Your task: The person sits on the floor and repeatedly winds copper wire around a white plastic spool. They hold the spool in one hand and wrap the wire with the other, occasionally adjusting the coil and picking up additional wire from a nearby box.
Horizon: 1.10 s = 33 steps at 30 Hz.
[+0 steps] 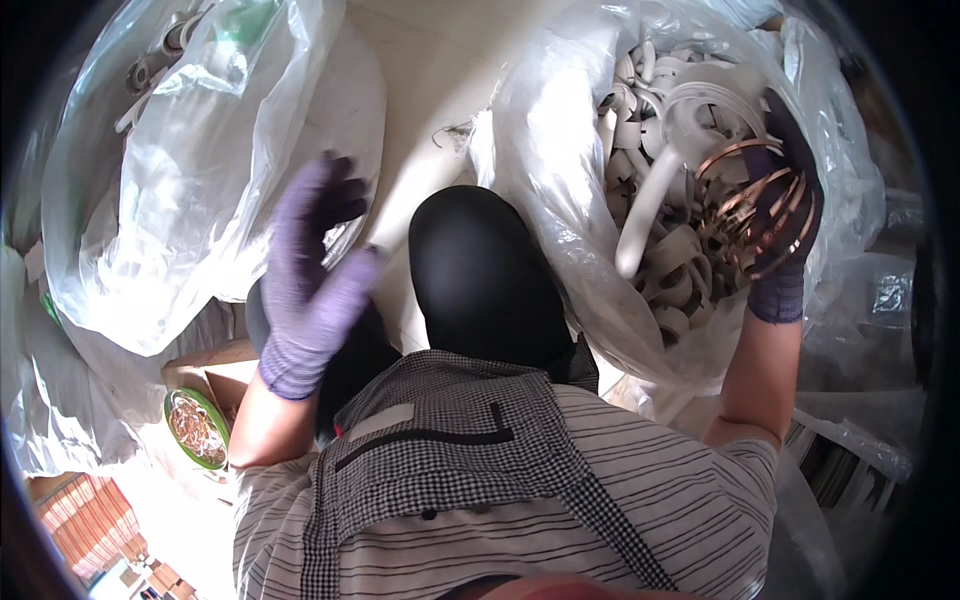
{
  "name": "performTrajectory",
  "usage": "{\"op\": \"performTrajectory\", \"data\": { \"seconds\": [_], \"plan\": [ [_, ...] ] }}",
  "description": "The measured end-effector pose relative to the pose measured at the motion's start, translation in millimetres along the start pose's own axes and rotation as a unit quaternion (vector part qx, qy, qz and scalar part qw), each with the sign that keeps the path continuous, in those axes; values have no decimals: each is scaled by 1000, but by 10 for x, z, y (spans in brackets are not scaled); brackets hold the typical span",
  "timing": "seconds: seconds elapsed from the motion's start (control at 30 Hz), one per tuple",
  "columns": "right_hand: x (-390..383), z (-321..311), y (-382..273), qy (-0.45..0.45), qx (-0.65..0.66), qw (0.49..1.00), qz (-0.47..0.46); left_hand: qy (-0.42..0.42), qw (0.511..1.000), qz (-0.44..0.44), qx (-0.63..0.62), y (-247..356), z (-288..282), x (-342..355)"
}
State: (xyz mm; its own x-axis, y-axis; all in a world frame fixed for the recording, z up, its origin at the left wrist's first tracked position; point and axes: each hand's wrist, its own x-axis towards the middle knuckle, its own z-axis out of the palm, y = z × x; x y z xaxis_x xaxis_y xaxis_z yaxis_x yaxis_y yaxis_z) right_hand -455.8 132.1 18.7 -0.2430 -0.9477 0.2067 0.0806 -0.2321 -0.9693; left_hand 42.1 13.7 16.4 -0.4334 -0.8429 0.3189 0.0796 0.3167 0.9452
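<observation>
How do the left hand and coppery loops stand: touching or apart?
Apart: in the head view, the dark knee shows between left hand and coppery loops.

So the apron (430,465) is matt woven cloth. Ahead-right of it: shiny coppery metal loops (735,222), smooth plastic-looking scraps (675,265), glossy crinkly plastic bag (540,140). Ahead-left: matt knit glove (300,290).

The head view looks steeply down from above the black-and-white checked cloth apron (430,465), facing forward past the rounded, black-trousered knee (480,265) near its middle. It is close: the apron fills much of the space below the knee. The wide fisheye sweep takes in the purple-gloved left hand (308,275) and purple-gloved right hand (795,165), either side of the knee, and pale floor (430,60) beyond it.
</observation>
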Motion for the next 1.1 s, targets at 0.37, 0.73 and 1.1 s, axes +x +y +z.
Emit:
{"op": "performTrajectory", "data": {
  "seconds": [0.37,0.73,1.1],
  "plan": [
    [-189,2108,950,-143,167,938,267,-109,944,83,301,-439,444,-245],
    [-270,2505,404,-10,24,980,195,-126,992,-5,28,-427,433,-322],
    [-291,2593,357,-79,-176,975,113,-114,983,-50,-134,-353,472,-296]
  ]
}}
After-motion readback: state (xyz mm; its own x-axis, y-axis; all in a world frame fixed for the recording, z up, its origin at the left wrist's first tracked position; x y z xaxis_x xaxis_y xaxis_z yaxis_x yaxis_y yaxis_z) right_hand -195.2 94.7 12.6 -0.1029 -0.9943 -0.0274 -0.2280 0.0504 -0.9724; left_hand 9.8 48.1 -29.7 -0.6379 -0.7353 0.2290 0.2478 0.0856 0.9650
